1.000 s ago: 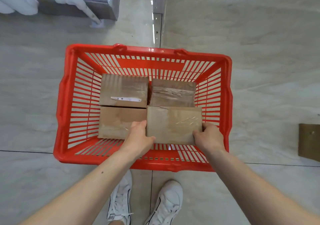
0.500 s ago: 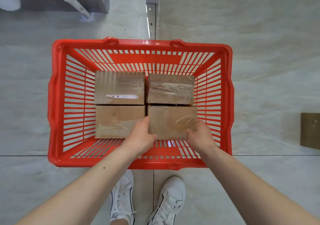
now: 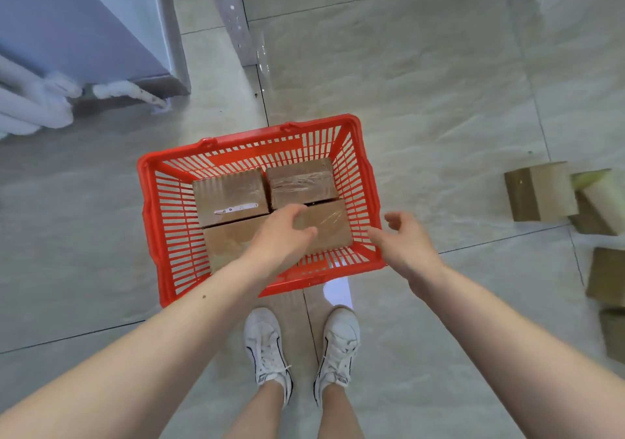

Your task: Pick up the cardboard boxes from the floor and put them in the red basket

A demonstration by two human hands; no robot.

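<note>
Basket (image 3: pixel 366 181): red, slatted, on the floor at frame centre, turned a little clockwise.
Boxes in basket: four, packed two by two, filling most of the bottom.
Labelled box (image 3: pixel 230 195): upper left of the four, white strip label on top.
Taped box (image 3: pixel 301 181): upper right of the four, clear tape across the top.
Lower-left box (image 3: pixel 226 242): partly hidden by the left forearm.
Lower-right box (image 3: pixel 331 225): glossy tape on top, partly hidden by the left hand.
Left hand (image 3: pixel 284 235): over the basket, above the lower boxes, fingers loosely curled and apart, holding nothing; contact with the box beneath cannot be told.
Right hand (image 3: pixel 406 245): over the basket's lower right corner and the floor beside it, fingers spread and bent, empty.
Loose boxes: at the right edge of the frame, well apart from the basket; one brown box (image 3: pixel 541 191) upper right, a pale one (image 3: pixel 605 198) leaning just beside it, more (image 3: pixel 608 276) lower down, cut off by the edge.
Floor (image 3: pixel 422 83): pale glossy tiles.
Shoes (image 3: pixel 267 347): white, just below the basket, toes pointing at it.
Cabinet (image 3: pixel 84 25): bluish, upper left of the frame, white hoses at its foot.
</note>
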